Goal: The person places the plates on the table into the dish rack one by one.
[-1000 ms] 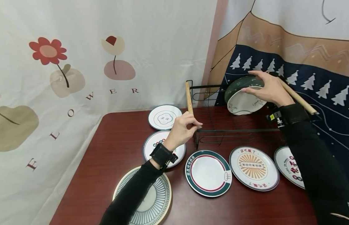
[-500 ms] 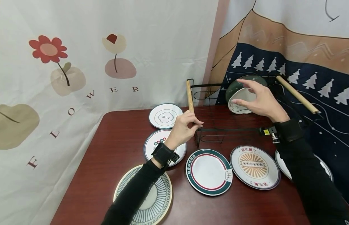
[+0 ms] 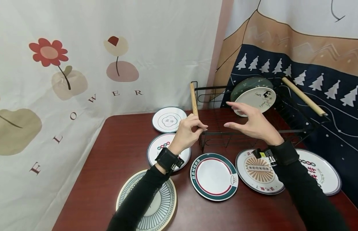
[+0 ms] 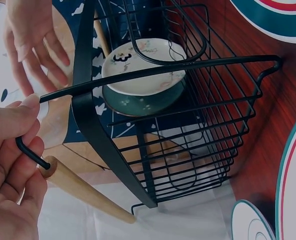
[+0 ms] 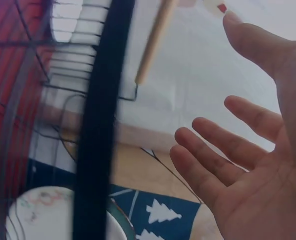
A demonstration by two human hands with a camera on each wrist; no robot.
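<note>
A black wire dish rack point(image 4: 120, 162) with two wooden handles stands at the back of the table. My left hand point(image 3: 188, 133) pinches the bent wire end of its left wooden handle point(image 3: 194, 100). Inside the rack's right part, a white oval dish with a flower pattern point(image 3: 258, 97) leans in front of a dark green dish point(image 3: 242, 87). My right hand point(image 3: 254, 123) hovers over the rack, fingers apart and thumb spread, holding nothing. In the right wrist view its palm point(image 5: 257, 195) shows bare. The rack's right wooden handle point(image 3: 304, 96) is untouched.
Round plates lie around the rack: a cloud-marked plate point(image 3: 169, 119), a plate partly under my left wrist point(image 3: 156, 150), a green-striped plate point(image 3: 164, 205), a green-rimmed plate point(image 3: 214, 176), a sunburst plate point(image 3: 258, 171) and a red-lettered plate point(image 3: 326, 175). Curtains hang behind the table point(image 3: 89, 179).
My right hand has moved left and down, away from the dishes in the rack, uncovering the white oval dish. My left hand has stayed on the handle.
</note>
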